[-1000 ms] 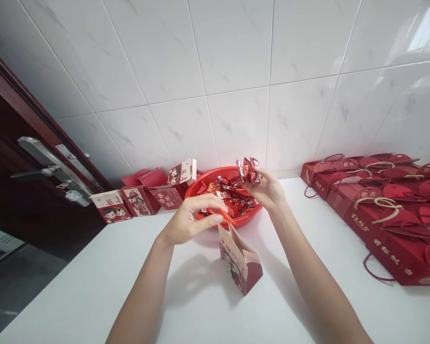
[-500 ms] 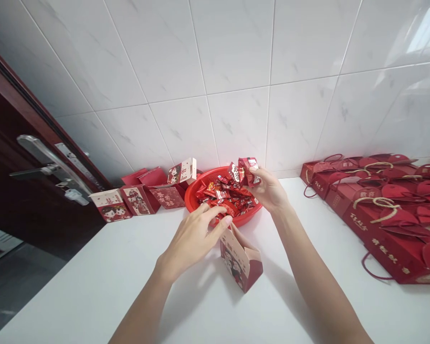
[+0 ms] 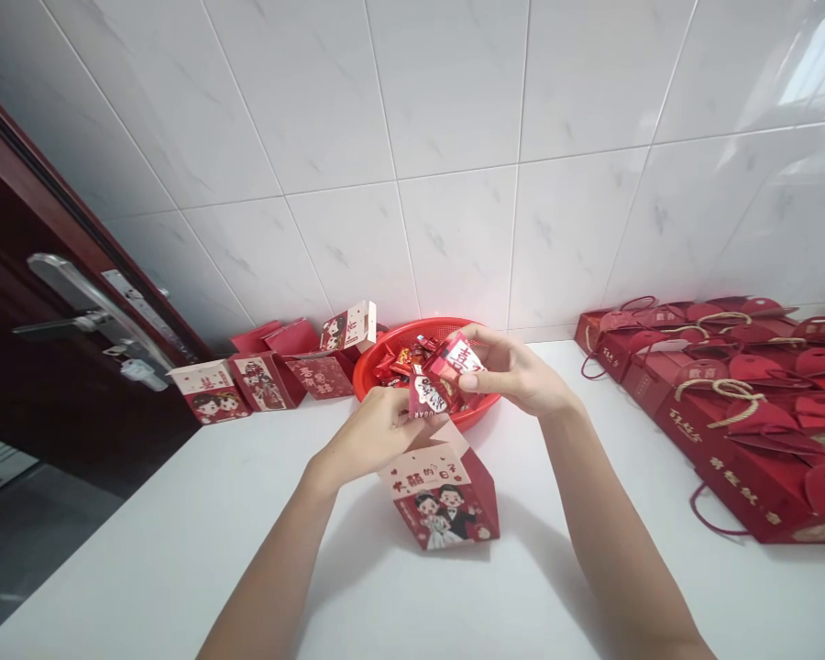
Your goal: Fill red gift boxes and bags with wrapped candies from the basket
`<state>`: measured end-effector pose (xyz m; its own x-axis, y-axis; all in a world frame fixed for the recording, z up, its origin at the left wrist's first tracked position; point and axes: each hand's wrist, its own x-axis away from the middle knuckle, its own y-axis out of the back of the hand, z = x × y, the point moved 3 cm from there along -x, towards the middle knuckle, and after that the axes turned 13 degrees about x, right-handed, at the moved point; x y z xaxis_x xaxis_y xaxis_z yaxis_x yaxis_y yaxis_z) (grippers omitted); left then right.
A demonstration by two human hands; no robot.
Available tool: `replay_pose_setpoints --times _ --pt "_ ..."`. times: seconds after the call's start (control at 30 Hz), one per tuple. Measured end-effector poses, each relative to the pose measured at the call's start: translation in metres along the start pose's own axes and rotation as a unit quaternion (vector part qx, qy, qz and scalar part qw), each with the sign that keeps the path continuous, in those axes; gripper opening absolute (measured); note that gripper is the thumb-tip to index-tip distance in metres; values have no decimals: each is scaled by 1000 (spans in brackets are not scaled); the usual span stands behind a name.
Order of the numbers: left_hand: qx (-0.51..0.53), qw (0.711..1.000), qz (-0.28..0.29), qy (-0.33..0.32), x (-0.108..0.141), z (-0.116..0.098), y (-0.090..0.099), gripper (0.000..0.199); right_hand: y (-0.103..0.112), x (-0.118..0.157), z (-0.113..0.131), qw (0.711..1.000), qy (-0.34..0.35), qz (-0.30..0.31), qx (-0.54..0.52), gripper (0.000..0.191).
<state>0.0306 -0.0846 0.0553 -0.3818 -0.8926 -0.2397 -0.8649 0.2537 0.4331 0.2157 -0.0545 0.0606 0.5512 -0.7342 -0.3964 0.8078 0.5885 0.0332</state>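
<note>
Between thumb and fingers, my right hand (image 3: pixel 515 371) grips a pink-and-white candy packet (image 3: pixel 459 360) above the basket's front. My left hand (image 3: pixel 378 431) pinches a dark red packet with white lettering (image 3: pixel 430 396), which touches or overlaps the other one. Just below both hands stands a red and cream carton (image 3: pixel 444 500) printed with a bridal couple, its top flaps up. Behind the hands is a red plastic basket (image 3: pixel 368 367) holding several red-wrapped candies (image 3: pixel 404 359), partly hidden by my fingers.
Small red cartons (image 3: pixel 268 380) line the wall at the left, near a dark door with a metal handle (image 3: pixel 75 284). Several red gift boxes with rope handles (image 3: pixel 694 403) fill the right side. A tiled wall (image 3: pixel 454 220) rises behind the white table (image 3: pixel 247 532).
My right hand has brought its packet lower and toward my left hand, which now grips a packet. The carton has turned, so its printed front faces me.
</note>
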Motion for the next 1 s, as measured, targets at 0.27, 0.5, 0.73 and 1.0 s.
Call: replay_pose_setpoints --times 0.27,0.5,0.73,1.0 --pt "9 991 131 -32 1 1 -10 22 5 2 -2 997 28 56 41 36" --pt "-118 991 33 -58 34 11 16 26 4 3 1 994 31 66 76 37" --pt "-65 992 -111 13 44 41 15 32 -9 0 3 992 8 87 91 34" --pt "43 993 -69 80 41 45 6 46 -16 -4 -5 987 14 82 138 36"
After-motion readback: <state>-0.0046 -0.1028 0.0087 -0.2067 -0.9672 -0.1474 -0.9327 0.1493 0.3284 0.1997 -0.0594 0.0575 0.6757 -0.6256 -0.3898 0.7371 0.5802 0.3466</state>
